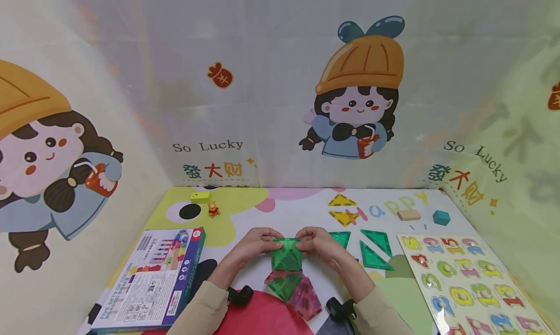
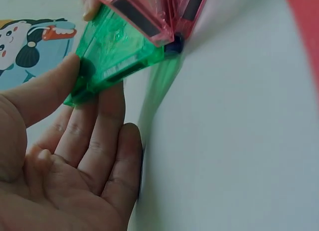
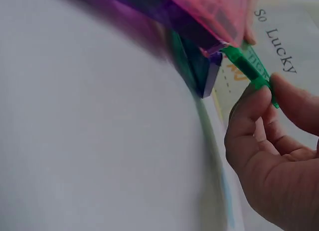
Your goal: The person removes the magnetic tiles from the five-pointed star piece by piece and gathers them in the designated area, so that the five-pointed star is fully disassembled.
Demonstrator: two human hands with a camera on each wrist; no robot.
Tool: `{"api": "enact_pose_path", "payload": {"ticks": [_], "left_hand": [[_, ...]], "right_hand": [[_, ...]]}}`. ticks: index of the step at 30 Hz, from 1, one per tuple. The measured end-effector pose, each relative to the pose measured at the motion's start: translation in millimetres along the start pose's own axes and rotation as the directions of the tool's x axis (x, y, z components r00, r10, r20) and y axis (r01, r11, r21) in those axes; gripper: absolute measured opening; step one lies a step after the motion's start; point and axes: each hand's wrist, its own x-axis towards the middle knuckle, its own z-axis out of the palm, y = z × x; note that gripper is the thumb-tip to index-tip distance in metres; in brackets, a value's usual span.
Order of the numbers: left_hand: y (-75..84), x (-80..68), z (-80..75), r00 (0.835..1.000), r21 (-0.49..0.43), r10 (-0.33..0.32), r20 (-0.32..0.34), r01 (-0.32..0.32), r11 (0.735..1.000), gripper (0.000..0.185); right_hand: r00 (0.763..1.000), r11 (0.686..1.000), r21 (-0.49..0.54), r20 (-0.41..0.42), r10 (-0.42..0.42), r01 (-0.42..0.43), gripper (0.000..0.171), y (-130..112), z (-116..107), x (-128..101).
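A green square magnetic tile (image 1: 286,256) stands tilted up from the mat, attached to a flat cluster made of a green triangle tile (image 1: 280,285) and a pink tile (image 1: 305,298). My left hand (image 1: 266,240) pinches its upper left corner and my right hand (image 1: 307,240) its upper right corner. In the left wrist view, thumb and fingers of my left hand (image 2: 90,84) clasp the green tile (image 2: 117,54) under a pink tile (image 2: 149,12). In the right wrist view, my right hand (image 3: 269,89) nips the green edge (image 3: 249,66) between thumb and forefinger beside the pink tile (image 3: 209,14).
Loose green triangles (image 1: 375,250) lie right of my hands, with yellow triangles (image 1: 343,209) behind them. A wooden block (image 1: 409,215) and a teal block (image 1: 441,217) sit far right. A number puzzle board (image 1: 468,281) lies on the right and a toy box (image 1: 153,276) on the left. A yellow block (image 1: 200,197) and a small figure (image 1: 213,209) stand at the back left.
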Motion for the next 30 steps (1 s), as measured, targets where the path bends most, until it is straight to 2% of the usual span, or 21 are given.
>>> {"api": "enact_pose_path", "payload": {"ticks": [6, 12, 16, 19, 22, 25, 30], "left_hand": [[-0.1, 0.2, -2.6, 1.0, 0.033, -0.002, 0.028, 0.001, 0.999, 0.03], [-1.0, -0.8, -5.1, 0.999, 0.062, 0.002, 0.055, -0.006, 0.998, 0.023], [-2.4, -0.6, -6.1, 0.997, 0.058, 0.018, 0.076, -0.022, 0.998, 0.022], [-3.6, -0.1, -6.6, 0.996, 0.053, 0.021, 0.086, -0.026, 0.998, 0.023], [-4.1, 0.0, -7.1, 0.996, 0.04, 0.017, 0.089, -0.021, 0.999, 0.024], [-4.3, -0.2, -7.2, 0.996, 0.028, 0.007, 0.087, -0.009, 1.0, 0.024], [-3.3, -0.9, -6.4, 0.996, 0.029, 0.012, 0.087, -0.015, 0.999, 0.024]], "right_hand": [[0.999, 0.999, 0.036, 0.017, 0.034, -0.034, 0.02, 2.7, 0.5, 1.0], [0.999, 0.998, 0.066, 0.045, 0.014, -0.017, 0.015, 2.6, 2.0, -0.1], [1.0, 0.998, 0.057, 0.015, -0.006, 0.005, 0.015, -0.9, 0.7, -2.2], [0.999, 1.0, 0.027, -0.042, -0.015, 0.016, 0.017, -8.2, -4.5, -1.8], [0.992, 0.999, -0.043, -0.122, -0.032, 0.027, 0.02, -21.9, -16.1, 4.6], [0.977, 0.982, -0.183, -0.201, -0.072, 0.035, 0.022, -39.2, -32.4, 19.8], [0.959, 0.9, -0.435, -0.252, -0.131, 0.009, 0.027, -53.7, -61.4, 57.4]]}}
